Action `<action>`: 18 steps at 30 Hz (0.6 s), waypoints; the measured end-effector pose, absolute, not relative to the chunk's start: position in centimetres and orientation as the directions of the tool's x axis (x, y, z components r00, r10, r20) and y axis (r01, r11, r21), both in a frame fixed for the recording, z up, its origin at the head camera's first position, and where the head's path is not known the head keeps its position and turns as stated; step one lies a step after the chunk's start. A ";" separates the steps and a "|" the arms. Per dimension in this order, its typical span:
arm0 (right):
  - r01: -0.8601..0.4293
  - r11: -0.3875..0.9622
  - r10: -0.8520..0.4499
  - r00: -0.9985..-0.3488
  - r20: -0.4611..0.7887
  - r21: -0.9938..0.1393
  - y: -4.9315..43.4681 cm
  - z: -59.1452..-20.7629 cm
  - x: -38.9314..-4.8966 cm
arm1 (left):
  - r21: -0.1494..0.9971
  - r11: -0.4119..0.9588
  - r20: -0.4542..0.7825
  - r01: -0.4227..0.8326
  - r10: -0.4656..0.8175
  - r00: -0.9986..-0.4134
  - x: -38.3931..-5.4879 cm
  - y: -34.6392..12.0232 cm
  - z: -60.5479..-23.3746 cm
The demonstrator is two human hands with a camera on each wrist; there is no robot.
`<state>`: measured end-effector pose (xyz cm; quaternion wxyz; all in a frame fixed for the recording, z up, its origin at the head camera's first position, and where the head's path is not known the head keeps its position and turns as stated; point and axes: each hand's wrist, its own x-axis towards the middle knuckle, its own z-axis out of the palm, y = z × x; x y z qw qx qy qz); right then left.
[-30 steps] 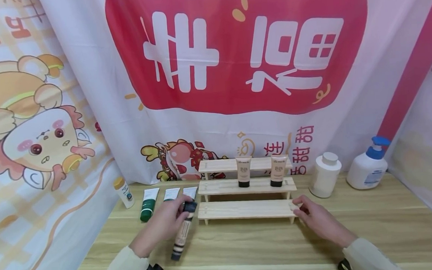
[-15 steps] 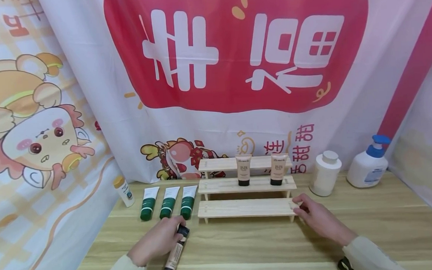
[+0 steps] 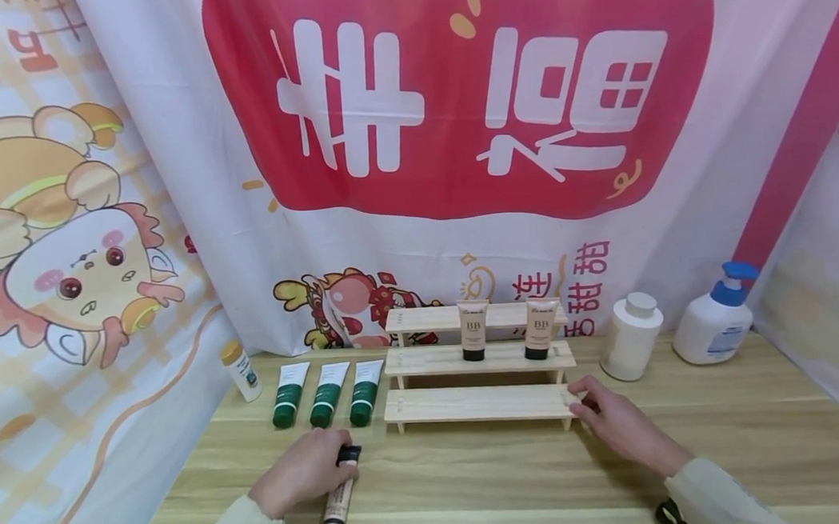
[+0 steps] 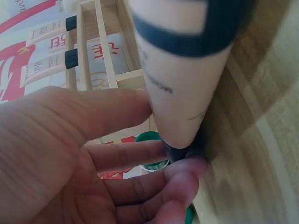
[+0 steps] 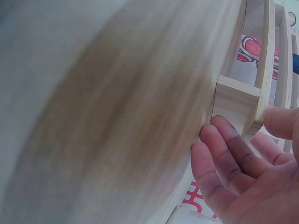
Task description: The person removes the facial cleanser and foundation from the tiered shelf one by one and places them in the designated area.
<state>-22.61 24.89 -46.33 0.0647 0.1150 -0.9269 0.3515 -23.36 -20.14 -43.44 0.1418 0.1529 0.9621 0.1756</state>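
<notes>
Lengthwise, the tube (image 3: 337, 504) points away, slightly rightward, left hand (image 3: 304, 471) pinching it, right hand (image 3: 618, 424) the rack (image 3: 479, 404)

- Red panel (image 3: 457, 171) of back curtain: two large white Chinese characters, 幸 and 福, turned sideways.
- Lower back curtain (image 3: 418, 238): smaller red Chinese characters, 甜 twice, also sideways.
- Left beige tube (image 3: 472, 323), right beige tube (image 3: 541, 323): "BB" on each; finer lines too small.
- Striped tube (image 4: 182, 79): dark print, illegible.
- Pump bottle (image 3: 715, 328): blue label print, unreadable.
- Right curtain (image 3: 829, 189): grey lettering, initial "a", cut off by view edge.
</notes>
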 end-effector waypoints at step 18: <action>-0.232 0.735 -0.154 -0.972 0.176 -0.637 24.8 -46.4 -22.7 | 0.366 0.917 -0.255 0.159 0.263 -0.930 -23.9 -19.6 -43.6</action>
